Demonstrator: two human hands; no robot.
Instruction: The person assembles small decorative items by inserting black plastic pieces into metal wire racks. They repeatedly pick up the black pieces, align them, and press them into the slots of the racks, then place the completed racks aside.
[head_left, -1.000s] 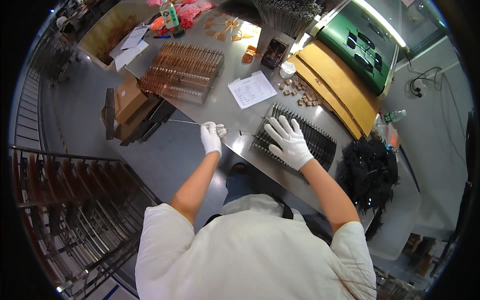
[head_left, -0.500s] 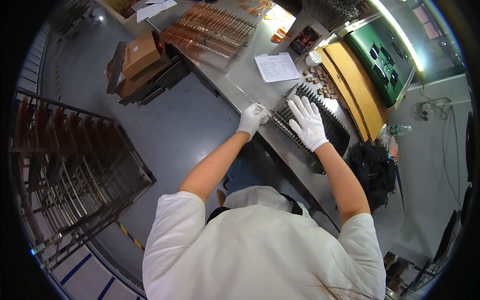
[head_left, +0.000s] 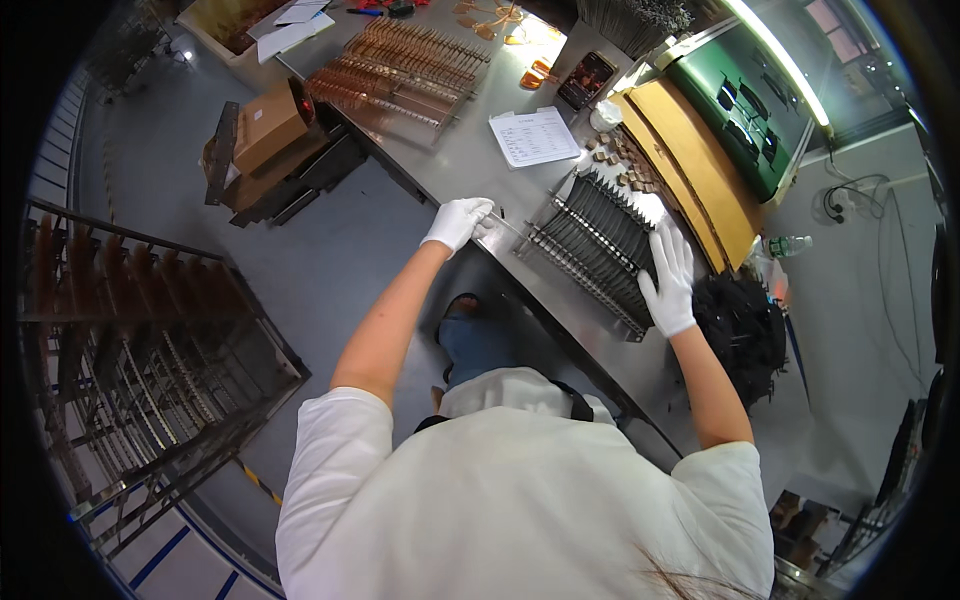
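My left hand (head_left: 462,222), in a white glove, is closed at the table's front edge. Its fingers are pinched together near a thin metal rod that reaches toward the black-filled rack; what they grip is too small to tell. The metal rack (head_left: 588,272) lies on the table, packed with rows of thin black strip-like pieces (head_left: 605,215). My right hand (head_left: 668,278), also gloved, is spread flat at the right side of this rack, fingers stretched away from me. It appears to touch the ends of the black pieces.
Past the rack lie small brown blocks (head_left: 640,178), a white paper sheet (head_left: 535,136) and a phone (head_left: 587,80). Another rack (head_left: 400,70) holds brown pieces. At right are yellow boards (head_left: 690,170), a green mat (head_left: 725,110) and a black heap (head_left: 738,325). Cartons (head_left: 268,125) and a shelf rack (head_left: 150,340) stand left.
My left hand has moved left, away from the rack's end. My right hand has gone from above the black pieces to the rack's right side. The view has shifted slightly.
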